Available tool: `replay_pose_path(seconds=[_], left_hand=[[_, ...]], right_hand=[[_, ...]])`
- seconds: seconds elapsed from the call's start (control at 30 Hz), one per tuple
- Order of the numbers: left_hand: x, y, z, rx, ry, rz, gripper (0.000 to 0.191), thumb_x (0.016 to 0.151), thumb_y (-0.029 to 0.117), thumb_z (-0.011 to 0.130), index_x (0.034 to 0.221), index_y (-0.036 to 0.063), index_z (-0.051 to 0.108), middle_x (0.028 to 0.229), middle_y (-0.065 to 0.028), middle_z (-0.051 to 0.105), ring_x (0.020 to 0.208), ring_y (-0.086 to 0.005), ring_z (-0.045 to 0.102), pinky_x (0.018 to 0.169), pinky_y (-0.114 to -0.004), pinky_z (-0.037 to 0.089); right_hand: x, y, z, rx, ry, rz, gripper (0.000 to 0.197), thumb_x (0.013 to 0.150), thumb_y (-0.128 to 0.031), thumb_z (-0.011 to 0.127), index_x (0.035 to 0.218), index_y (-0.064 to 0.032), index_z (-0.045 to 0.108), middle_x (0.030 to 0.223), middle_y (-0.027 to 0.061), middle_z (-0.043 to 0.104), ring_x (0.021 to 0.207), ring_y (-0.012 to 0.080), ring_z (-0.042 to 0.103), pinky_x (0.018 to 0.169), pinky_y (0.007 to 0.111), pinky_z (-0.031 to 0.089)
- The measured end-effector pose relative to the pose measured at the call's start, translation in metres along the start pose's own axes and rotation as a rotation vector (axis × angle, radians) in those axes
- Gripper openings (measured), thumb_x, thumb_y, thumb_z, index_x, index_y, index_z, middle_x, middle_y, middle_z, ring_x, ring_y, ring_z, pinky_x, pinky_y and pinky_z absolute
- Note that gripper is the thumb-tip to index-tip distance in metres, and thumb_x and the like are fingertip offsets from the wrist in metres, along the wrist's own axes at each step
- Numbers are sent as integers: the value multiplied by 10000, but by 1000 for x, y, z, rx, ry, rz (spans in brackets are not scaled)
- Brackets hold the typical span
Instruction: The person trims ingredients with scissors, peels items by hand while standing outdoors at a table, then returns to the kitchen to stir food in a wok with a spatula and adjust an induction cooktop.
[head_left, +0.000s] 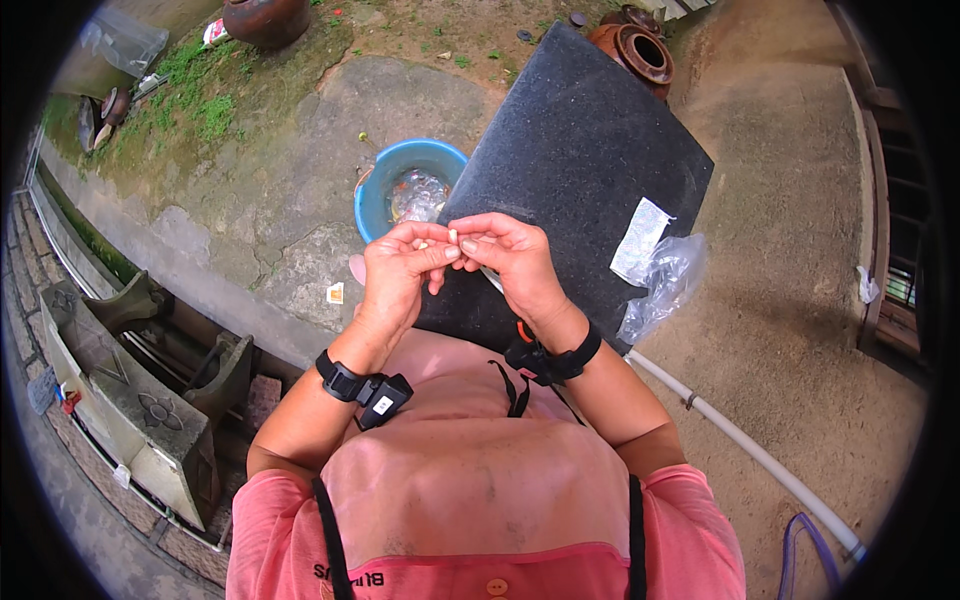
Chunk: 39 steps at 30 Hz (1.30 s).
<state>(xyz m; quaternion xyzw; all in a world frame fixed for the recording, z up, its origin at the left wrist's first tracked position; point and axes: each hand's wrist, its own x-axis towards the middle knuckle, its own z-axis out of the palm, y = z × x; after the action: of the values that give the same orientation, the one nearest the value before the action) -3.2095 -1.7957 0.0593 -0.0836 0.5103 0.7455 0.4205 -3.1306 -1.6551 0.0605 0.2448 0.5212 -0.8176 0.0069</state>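
My left hand (401, 262) and my right hand (510, 251) meet fingertip to fingertip over the near left edge of a dark stone slab (577, 150). A small whitish piece (453, 235) is pinched between them; what it is cannot be told. Another pale bit (424, 245) shows between the fingers of my left hand. Beneath my right hand a thin pale edge of some object shows, mostly hidden. Just beyond my left hand stands a blue plastic bucket (361, 202) with clear plastic inside.
On the slab's right side lie a white cloth or paper (640, 238) and a clear plastic bag (667, 285). Brown ceramic jars (637, 56) stand behind it. A white pipe (772, 465) runs at the right; a carved stone bench (135, 397) is at the left.
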Motion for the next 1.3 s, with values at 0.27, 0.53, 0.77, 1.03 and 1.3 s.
replay_pose_path(seconds=[0.27, 0.53, 0.77, 1.03, 1.3], left_hand=[[2, 0, -9, -102, -59, -101, 119, 767, -36, 663, 866, -46, 598, 662, -98, 600, 496, -135, 530, 418, -248, 413], [1, -5, -13, -115, -87, -99, 107, 769, -33, 660, 854, -46, 597, 681, -105, 604, 503, -140, 532, 420, -251, 420], [-1, 1, -6, -101, -45, -104, 89, 823, 38, 626, 839, -47, 610, 695, -108, 618, 486, -137, 529, 410, -246, 418], [-2, -7, -5, -79, -6, -71, 67, 810, 12, 596, 823, -53, 603, 679, -104, 607, 487, -132, 526, 398, -248, 410], [-2, -3, 5, -105, 14, -39, 65, 809, 1, 595, 839, -56, 589, 664, -96, 582, 502, -137, 525, 410, -246, 414]], right_hand=[[-3, -7, 1, -399, -113, -271, 270, 804, 45, 628, 1074, 35, 623, 899, 42, 627, 840, 109, 625, 762, 223, 509], [-6, -2, 3, -644, -83, -433, 271, 795, 39, 619, 1060, -11, 641, 857, 62, 630, 757, 113, 623, 671, 224, 503], [-5, -1, 1, -603, -66, -442, 255, 797, 29, 624, 1048, -7, 647, 821, 59, 630, 707, 110, 609, 618, 228, 486], [-5, 6, -2, -427, -99, -274, 242, 811, 31, 622, 1050, 10, 648, 851, 52, 648, 672, 88, 582, 599, 214, 480], [-2, 7, -3, -332, -51, -200, 237, 826, 39, 607, 1056, 4, 651, 859, 48, 654, 685, 81, 581, 598, 215, 486]])
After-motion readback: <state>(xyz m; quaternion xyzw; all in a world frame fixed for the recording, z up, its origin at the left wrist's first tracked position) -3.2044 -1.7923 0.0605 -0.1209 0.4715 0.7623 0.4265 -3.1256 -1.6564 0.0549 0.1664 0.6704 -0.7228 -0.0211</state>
